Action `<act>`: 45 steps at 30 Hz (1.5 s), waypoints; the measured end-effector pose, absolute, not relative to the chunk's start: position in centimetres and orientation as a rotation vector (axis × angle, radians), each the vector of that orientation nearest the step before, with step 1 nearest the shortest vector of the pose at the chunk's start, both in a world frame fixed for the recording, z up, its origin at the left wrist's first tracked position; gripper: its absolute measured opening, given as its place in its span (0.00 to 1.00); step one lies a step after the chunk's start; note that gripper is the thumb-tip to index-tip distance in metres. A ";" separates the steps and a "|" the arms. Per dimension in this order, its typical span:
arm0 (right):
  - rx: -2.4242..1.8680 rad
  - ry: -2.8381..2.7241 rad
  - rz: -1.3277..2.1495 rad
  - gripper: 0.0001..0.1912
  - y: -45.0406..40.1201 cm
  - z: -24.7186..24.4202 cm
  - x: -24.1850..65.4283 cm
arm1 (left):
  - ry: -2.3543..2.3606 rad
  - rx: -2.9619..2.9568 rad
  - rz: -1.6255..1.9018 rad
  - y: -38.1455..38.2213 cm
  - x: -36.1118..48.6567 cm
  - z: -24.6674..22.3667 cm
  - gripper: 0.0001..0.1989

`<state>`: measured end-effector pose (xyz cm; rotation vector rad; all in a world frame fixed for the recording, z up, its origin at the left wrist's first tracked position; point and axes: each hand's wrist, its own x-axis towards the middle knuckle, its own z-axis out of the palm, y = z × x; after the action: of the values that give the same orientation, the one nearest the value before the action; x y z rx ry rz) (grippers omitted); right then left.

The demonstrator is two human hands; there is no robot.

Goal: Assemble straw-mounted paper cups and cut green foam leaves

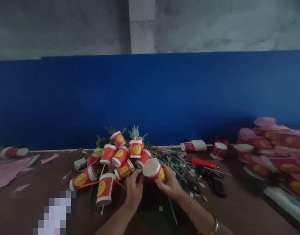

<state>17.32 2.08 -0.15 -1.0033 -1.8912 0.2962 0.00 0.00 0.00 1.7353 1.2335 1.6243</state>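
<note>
- The far side of the red cup point(155, 173), the right hand's point(173, 186) finger ends there and the inside of the left hand point(134, 187) are hidden; whether the white end is a base or an opening is hard to tell.
- The red cup lies between the two hands, its white end tipped up and leftward, its long axis slanting down towards the right palm.
- The right thumb and fingers are wrapped around its side.
- The left fingers are bent, just beside the white end; I cannot tell whether they touch or hold anything.
- Left of the left fingers, stacked cups point(107, 155) overlap.
- Right of the right fingers, tangled cords point(175, 163) blur together.
- Both forearms are cut off below.
</note>
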 end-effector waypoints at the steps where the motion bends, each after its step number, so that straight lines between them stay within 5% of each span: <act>1: -1.006 -1.890 0.290 0.25 2.1 -0.1 17.3 | 1.237 1.738 1.626 0.1 0.0 -0.1 0.07; 14: -0.935 -1.882 0.329 0.24 1.9 0.4 17.5 | 1.162 1.726 1.707 0.0 0.1 0.0 0.05; 23: -0.880 -1.943 0.242 0.23 1.8 0.7 17.9 | 1.022 2.081 1.747 0.4 -0.7 -0.4 0.14; 31: -1.066 -1.910 0.068 0.25 1.7 1.3 17.4 | 1.129 1.825 1.803 0.3 -0.3 -0.2 0.15; 45: -1.109 -2.040 -0.173 0.23 1.6 1.5 16.6 | 1.217 2.115 1.782 -0.7 0.6 0.4 0.05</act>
<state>16.59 1.55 1.47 -1.1092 -2.0405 -0.1732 0.57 -0.75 0.39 2.1146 1.2165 1.7821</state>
